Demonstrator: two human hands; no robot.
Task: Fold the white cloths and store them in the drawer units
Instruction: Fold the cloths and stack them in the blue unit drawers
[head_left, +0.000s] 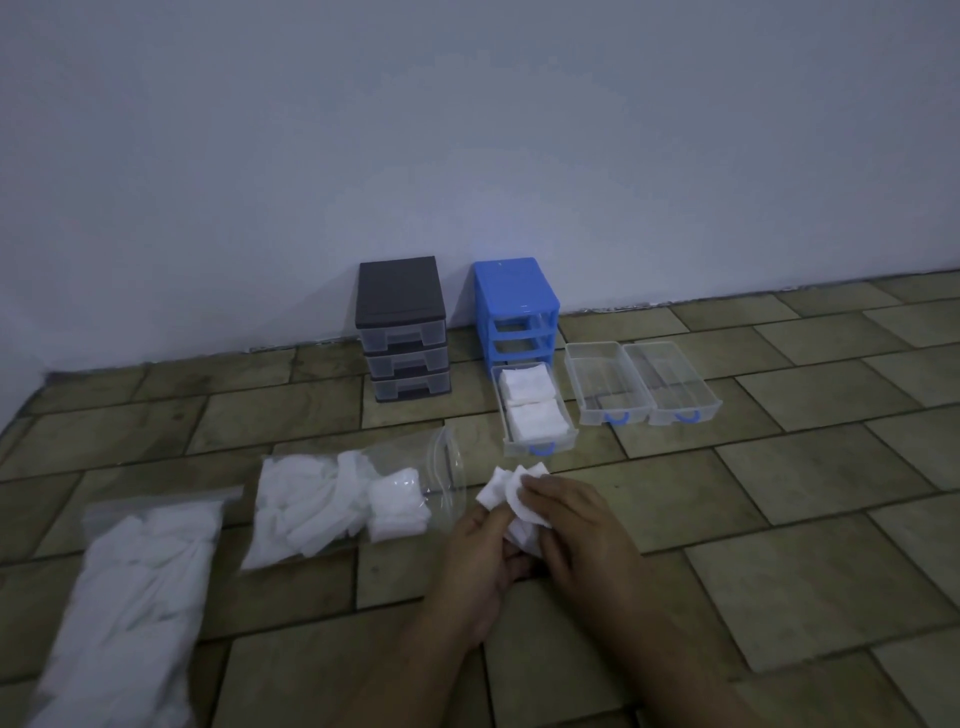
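Low in the centre of the frame both forearms reach up from the bottom edge, and the left hand (475, 551) and right hand (576, 525) meet with fingers curled around a crumpled white cloth (511, 491), pinching it between them just below the pulled-out drawer (535, 415). Much of the cloth is hidden inside the hands, so its long axis cannot be told; its loose corners stick toward the top of the frame. That drawer, holding folded cloths (530, 402), runs lengthwise from the blue drawer unit (514, 306) toward the hands.
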